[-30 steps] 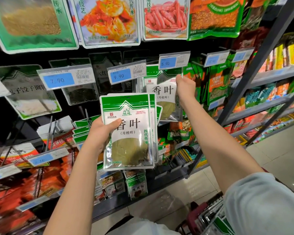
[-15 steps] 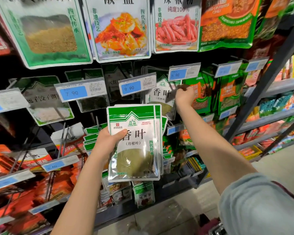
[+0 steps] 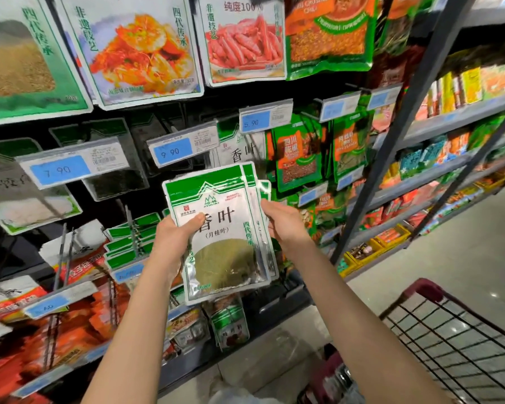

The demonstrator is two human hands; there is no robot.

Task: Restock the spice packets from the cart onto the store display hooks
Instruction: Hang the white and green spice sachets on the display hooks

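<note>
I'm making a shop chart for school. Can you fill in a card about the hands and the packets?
Left hand: grips the spice packets at their left edge, thumb on front
Right hand: pinches their right edge
Look: green and white, stacked, upright
Hanging packet: same kind, behind them, below the 5.90 price tag
Cart: lower right

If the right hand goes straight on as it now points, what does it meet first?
The packet stack in the left hand; the right hand appears to touch its right edge.
</note>
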